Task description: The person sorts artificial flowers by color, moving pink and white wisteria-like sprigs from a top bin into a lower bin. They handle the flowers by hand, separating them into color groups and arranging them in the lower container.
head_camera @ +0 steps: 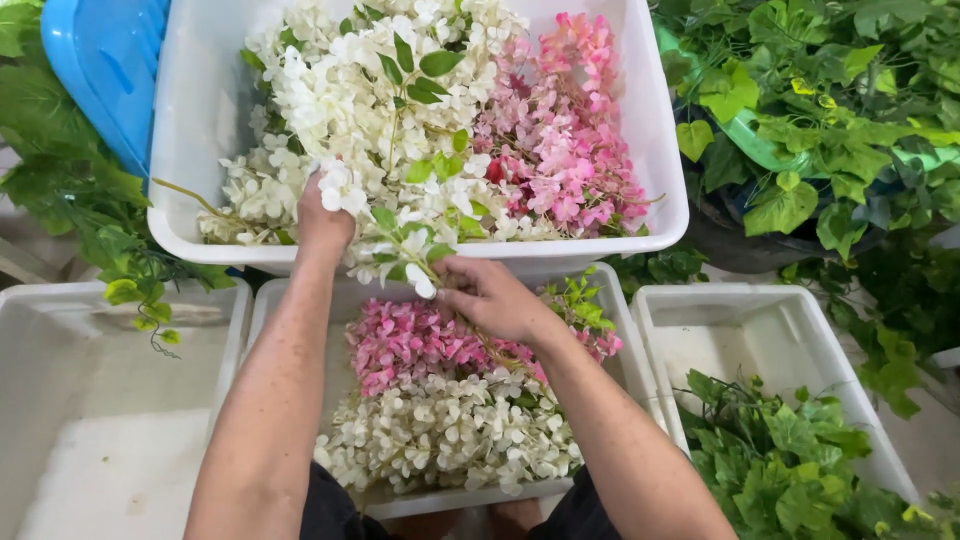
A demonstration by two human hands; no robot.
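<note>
The left hand [322,222] grips the white artificial blossom spray [385,215] over the large white plastic tub's [665,200] near rim. The spray's stem runs diagonally down-right to the right hand [490,297], pinched on its lower end above the smaller white bin [625,330] of pink and white flowers.

- White flower garland [400,215]: artificial strand of small white blossoms with green leaves on a thin stem. It hangs over the front rim of the large white tub [660,150], near the middle of that rim, its lower tip dangling above the middle bin [625,330].
- Left hand [322,222]: closed on the strand's white blossoms inside the tub, at the front rim.
- Right hand [492,297]: fingers pinch the strand's lower end just below the rim.
</note>
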